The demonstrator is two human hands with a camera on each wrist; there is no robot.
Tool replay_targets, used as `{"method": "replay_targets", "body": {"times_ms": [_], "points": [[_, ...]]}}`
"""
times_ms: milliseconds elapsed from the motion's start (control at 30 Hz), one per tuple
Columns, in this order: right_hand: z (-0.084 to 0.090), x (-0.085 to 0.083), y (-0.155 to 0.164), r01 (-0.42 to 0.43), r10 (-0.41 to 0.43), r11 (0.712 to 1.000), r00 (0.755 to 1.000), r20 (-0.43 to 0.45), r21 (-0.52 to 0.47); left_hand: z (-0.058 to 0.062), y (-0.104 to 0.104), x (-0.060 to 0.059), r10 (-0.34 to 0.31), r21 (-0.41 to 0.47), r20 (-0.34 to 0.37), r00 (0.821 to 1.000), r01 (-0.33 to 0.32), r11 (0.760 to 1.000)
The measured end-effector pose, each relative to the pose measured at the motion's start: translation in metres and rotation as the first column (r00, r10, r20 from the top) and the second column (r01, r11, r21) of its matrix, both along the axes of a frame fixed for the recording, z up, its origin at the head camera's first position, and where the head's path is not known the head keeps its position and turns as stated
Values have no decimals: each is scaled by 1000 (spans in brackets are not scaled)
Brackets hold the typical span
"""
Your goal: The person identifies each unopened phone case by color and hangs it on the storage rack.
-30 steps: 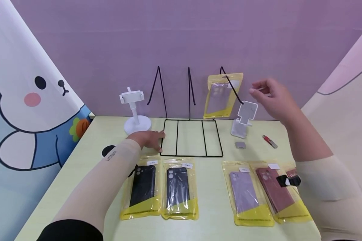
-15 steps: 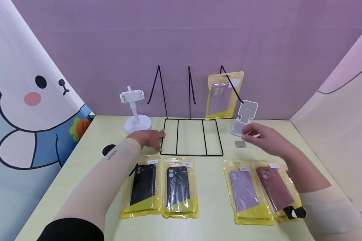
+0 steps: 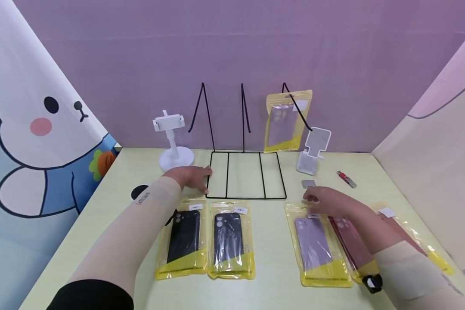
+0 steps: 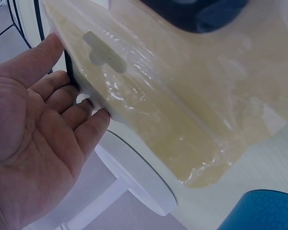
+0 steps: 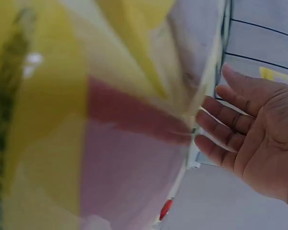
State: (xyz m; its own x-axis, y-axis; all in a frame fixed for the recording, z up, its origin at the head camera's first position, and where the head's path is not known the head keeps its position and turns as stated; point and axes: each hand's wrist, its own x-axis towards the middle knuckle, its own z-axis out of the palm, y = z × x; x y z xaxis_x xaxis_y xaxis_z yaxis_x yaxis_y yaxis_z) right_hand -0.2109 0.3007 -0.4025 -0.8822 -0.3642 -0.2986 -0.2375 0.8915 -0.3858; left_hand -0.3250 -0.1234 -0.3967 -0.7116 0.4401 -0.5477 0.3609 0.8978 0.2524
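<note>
My left hand (image 3: 190,178) rests at the left edge of the black wire rack (image 3: 255,198), thumb and fingertips spread along its rim. From the rack's right hook hangs a bagged purple phone case (image 3: 282,125). Over the top end of a bagged lilac phone case (image 3: 314,243), my right hand (image 3: 329,201) hovers with loosely bent fingers. The right wrist view has the fingertips close to a bag's edge; contact is unclear. Beside it lie a bagged dark pink phone case (image 3: 354,245) and another pink one (image 3: 414,237), both partly hidden by my right arm.
Two bagged black phone cases, a left one (image 3: 184,237) and a right one (image 3: 228,237), lie before the rack. A white phone stand (image 3: 176,158) is left of it. A folding stand (image 3: 313,150), small grey block (image 3: 308,184) and red-handled cutter (image 3: 346,179) are right.
My right hand has come down from beside the hanging bag to the top of the lilac case's bag. The left hand stays at the rack.
</note>
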Motion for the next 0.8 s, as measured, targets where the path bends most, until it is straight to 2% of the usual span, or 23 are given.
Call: {"method": "replay_targets", "body": {"times_ms": [200,467,600,800], "points": [[-10,-6,-4,-4,5,997,1000,-7,79,-1,0,-1,-6,-4,-4,1000,6,1000],[-16,-9,-8,-37,39,994,999,-20,101,-2,0,-2,-7,-6,-2,1000,7,1000],[-12,-9,-9,-64,69,994,996,-63,84,-3,0,-3,-12,-5,2,1000,12,1000],[6,-7,-11,-87,86,996,987,-134,0,-4,0,-5,0,-5,13,1000,0,1000]]}}
